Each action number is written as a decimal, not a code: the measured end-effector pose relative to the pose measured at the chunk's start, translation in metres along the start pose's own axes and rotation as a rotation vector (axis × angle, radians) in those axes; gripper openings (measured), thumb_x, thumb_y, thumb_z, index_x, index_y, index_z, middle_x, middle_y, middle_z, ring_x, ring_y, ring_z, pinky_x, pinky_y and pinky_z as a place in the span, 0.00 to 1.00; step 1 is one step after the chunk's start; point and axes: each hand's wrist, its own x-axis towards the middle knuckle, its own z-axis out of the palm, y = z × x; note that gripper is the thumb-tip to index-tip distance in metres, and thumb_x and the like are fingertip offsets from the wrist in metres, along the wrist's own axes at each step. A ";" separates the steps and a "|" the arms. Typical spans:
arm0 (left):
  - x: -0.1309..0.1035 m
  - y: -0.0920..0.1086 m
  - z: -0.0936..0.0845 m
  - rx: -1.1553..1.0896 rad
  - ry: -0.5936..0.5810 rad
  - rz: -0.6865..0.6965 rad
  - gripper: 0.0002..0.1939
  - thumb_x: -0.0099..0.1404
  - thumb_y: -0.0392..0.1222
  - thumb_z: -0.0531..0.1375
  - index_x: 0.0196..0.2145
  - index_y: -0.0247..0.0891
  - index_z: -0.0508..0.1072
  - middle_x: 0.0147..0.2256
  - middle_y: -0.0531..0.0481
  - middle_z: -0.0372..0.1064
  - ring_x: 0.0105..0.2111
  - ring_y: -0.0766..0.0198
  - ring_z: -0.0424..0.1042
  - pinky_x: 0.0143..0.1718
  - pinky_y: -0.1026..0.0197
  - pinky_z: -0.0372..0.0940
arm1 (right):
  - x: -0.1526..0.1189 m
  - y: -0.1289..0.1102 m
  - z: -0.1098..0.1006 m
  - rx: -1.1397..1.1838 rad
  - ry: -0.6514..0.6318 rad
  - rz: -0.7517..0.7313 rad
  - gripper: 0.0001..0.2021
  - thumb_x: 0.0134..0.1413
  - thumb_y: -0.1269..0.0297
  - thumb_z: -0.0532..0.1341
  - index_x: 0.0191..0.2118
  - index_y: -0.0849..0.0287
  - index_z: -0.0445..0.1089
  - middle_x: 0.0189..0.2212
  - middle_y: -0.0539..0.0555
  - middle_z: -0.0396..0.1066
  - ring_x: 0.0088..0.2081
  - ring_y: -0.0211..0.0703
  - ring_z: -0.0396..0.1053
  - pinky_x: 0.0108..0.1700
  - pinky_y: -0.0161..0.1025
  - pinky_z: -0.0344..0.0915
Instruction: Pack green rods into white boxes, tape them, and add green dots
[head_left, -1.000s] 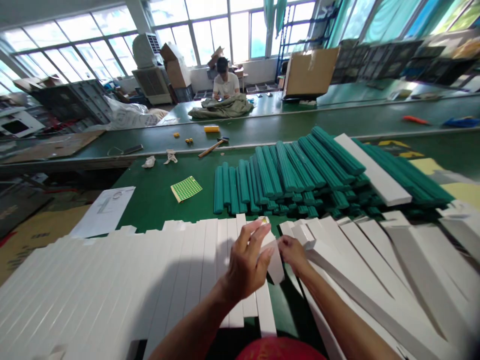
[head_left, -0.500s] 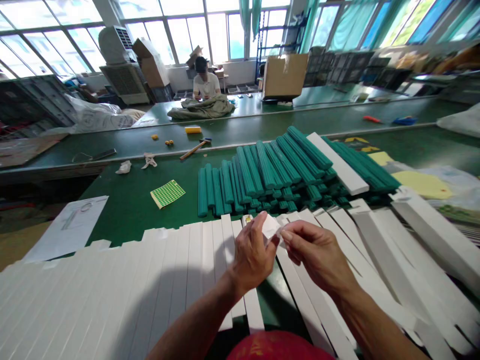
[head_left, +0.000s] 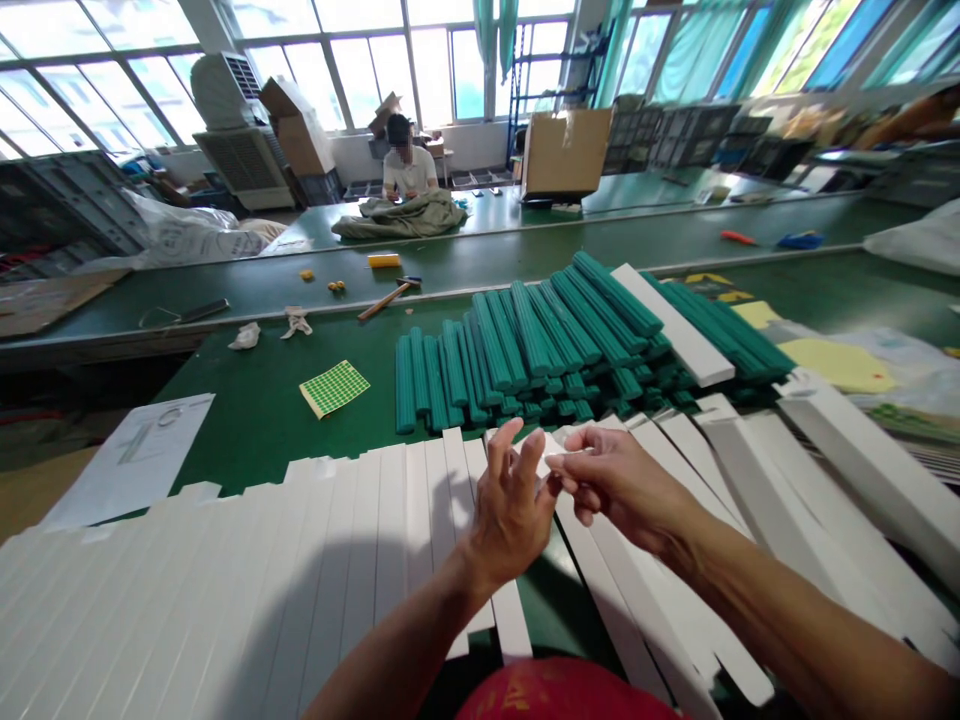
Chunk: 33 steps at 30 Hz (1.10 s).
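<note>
A narrow white carton (head_left: pixel 553 446) points its end up between my two hands, mostly hidden by them. My left hand (head_left: pixel 511 505) is around its left side, index and middle fingers raised, thumb close to the carton's end. My right hand (head_left: pixel 626 485) has thumb and index finger pinched at that same end, on what looks like its flap; the fingers cover most of it. Long white cartons (head_left: pixel 330 560) lie side by side on the left, and more white cartons (head_left: pixel 787 480) lie loosely on the right. Just beyond my hands is a stack of ribbed green rods (head_left: pixel 525 340).
A sheet of green stickers (head_left: pixel 335 388) and a printed drawing (head_left: pixel 131 455) lie on the left of the green table. Farther off are a hammer (head_left: pixel 386 300) and a yellow roll (head_left: pixel 383 260). A co-worker (head_left: pixel 409 170) sits across by a large brown box (head_left: pixel 564 155).
My left index and middle fingers have lifted and spread away from the carton's end. My right hand has shifted slightly left, still pinched there.
</note>
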 end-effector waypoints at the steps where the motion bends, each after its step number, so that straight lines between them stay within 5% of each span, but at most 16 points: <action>1: 0.000 -0.001 -0.001 0.004 -0.014 -0.001 0.32 0.65 0.32 0.56 0.63 0.43 0.50 0.59 0.34 0.53 0.49 0.57 0.69 0.45 0.53 0.72 | 0.000 -0.003 -0.001 -0.013 -0.013 0.015 0.21 0.37 0.59 0.71 0.27 0.58 0.56 0.16 0.45 0.65 0.14 0.28 0.54 0.15 0.30 0.58; 7: 0.013 -0.008 -0.016 -0.197 -0.302 -0.049 0.24 0.60 0.30 0.55 0.56 0.33 0.63 0.51 0.36 0.64 0.51 0.53 0.65 0.52 0.49 0.67 | 0.000 0.018 -0.003 -0.155 0.068 -0.203 0.22 0.43 0.54 0.69 0.35 0.56 0.55 0.19 0.43 0.66 0.17 0.34 0.62 0.20 0.33 0.63; 14: 0.014 -0.009 -0.029 -0.390 -0.341 -0.098 0.31 0.53 0.30 0.56 0.56 0.36 0.63 0.51 0.39 0.66 0.53 0.52 0.64 0.55 0.46 0.64 | 0.021 0.080 -0.018 -0.614 0.348 -0.479 0.20 0.48 0.50 0.64 0.39 0.56 0.57 0.15 0.40 0.57 0.17 0.36 0.60 0.22 0.33 0.58; 17: 0.004 -0.004 -0.015 -0.359 -0.257 -0.137 0.29 0.53 0.35 0.61 0.54 0.37 0.64 0.49 0.41 0.68 0.50 0.51 0.66 0.53 0.45 0.65 | 0.029 0.100 -0.025 -0.799 0.342 -0.551 0.21 0.48 0.52 0.62 0.43 0.59 0.57 0.18 0.42 0.60 0.18 0.38 0.61 0.21 0.33 0.56; 20: -0.007 0.006 0.012 -0.266 -0.012 -0.286 0.28 0.53 0.38 0.66 0.51 0.39 0.63 0.45 0.44 0.69 0.48 0.53 0.69 0.52 0.47 0.67 | 0.030 0.125 -0.026 -0.913 0.232 -0.706 0.21 0.52 0.56 0.58 0.49 0.62 0.57 0.26 0.52 0.70 0.25 0.45 0.70 0.24 0.37 0.62; 24: 0.003 0.012 0.023 -0.258 0.155 -0.522 0.30 0.50 0.31 0.64 0.50 0.41 0.62 0.44 0.47 0.69 0.44 0.58 0.72 0.47 0.54 0.69 | 0.022 0.146 -0.033 -0.895 0.141 -0.754 0.24 0.58 0.58 0.55 0.57 0.63 0.54 0.29 0.54 0.70 0.28 0.44 0.71 0.29 0.38 0.67; 28: 0.032 -0.017 -0.010 -0.295 0.088 -0.824 0.34 0.53 0.35 0.62 0.55 0.39 0.55 0.38 0.50 0.69 0.29 0.66 0.72 0.31 0.64 0.69 | 0.018 0.152 -0.072 -1.129 0.468 -0.804 0.29 0.59 0.50 0.57 0.58 0.65 0.55 0.34 0.59 0.70 0.33 0.47 0.70 0.35 0.42 0.69; 30: 0.036 -0.046 -0.025 -0.133 -0.038 -0.914 0.33 0.55 0.38 0.62 0.56 0.36 0.53 0.39 0.48 0.70 0.33 0.64 0.73 0.34 0.64 0.69 | 0.018 0.160 -0.098 -1.417 0.638 -0.822 0.32 0.55 0.46 0.59 0.57 0.67 0.58 0.44 0.69 0.69 0.43 0.59 0.69 0.42 0.51 0.67; 33: 0.020 -0.096 -0.030 0.266 -0.328 -0.987 0.27 0.56 0.40 0.61 0.51 0.33 0.59 0.44 0.42 0.70 0.42 0.59 0.74 0.42 0.62 0.68 | 0.014 0.177 -0.128 -1.745 0.653 -0.641 0.28 0.56 0.53 0.58 0.57 0.65 0.60 0.56 0.72 0.61 0.52 0.68 0.62 0.49 0.62 0.60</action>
